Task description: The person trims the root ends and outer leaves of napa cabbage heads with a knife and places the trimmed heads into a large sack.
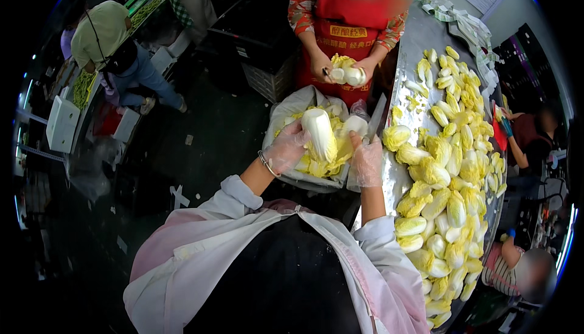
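Observation:
My left hand (287, 147), in a clear plastic glove, holds a small napa cabbage (319, 133) with its white base up. In my right hand (368, 160), also gloved, is a knife (378, 114), its wide blade pointing up and away. The thumb and fingers of that hand also pinch a pale piece of cabbage (356, 126). Both hands are above a lined bin (273, 126) of loose yellow leaves (315, 167). Many small cabbages (435, 202) lie piled on the metal table (401, 106) at my right.
Across the bin a co-worker in a red apron (351, 37) holds cabbage and a small tool. A black crate (269, 81) stands left of them. Other workers are at a table with green vegetables (84, 90) at the left and beyond the metal table. Scraps dot the dark floor (196, 151).

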Motion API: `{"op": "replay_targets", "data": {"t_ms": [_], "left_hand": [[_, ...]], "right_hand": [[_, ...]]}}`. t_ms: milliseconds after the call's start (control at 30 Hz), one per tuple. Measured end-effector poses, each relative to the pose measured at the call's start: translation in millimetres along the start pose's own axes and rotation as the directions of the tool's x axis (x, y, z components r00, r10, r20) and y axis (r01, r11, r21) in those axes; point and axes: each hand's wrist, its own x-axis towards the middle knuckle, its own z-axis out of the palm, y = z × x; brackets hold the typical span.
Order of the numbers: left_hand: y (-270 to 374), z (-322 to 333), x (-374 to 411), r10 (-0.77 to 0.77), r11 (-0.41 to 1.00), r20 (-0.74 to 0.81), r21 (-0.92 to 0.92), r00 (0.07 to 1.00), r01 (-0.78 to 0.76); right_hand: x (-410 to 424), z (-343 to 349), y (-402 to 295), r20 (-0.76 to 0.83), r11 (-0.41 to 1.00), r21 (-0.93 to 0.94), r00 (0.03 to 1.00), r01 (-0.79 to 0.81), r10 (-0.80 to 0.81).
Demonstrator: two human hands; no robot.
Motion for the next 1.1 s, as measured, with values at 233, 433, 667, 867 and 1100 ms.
{"op": "replay_targets", "data": {"t_ms": [233, 433, 667, 867, 1100], "left_hand": [[3.7, 1.6, 5.7, -0.017, 0.960, -0.025, -0.279, 1.000, 0.010], [12.1, 21.0, 3.0, 0.032, 0.997, 0.076, 0.071, 0.997, -0.037], [13.7, 14.7, 3.6, 0.098, 0.931, 0.006, 0.352, 0.995, -0.094], [21.6, 7.4, -0.1, 0.143, 0.804, 0.128, 0.564, 0.981, -0.190], [34.5, 6.4, -4.1, -0.051, 0.921, 0.116, 0.389, 0.992, 0.001]], "right_hand": [[9.2, 6.3, -2.1, 0.079, 0.923, -0.273, 0.963, 0.271, -0.259], [-18.1, 36.3, -21.7, 0.342, 0.973, 0.015, 0.914, 0.228, -0.220], [-18.3, 27.8, -14.0, 0.328, 0.971, -0.055, 0.923, 0.232, -0.202], [-25.6, 20.8, -17.0, 0.323, 0.942, -0.095, 0.905, 0.323, -0.278], [-20.8, 23.2, -15.9, 0.246, 0.941, -0.136, 0.931, 0.310, -0.271]]}}
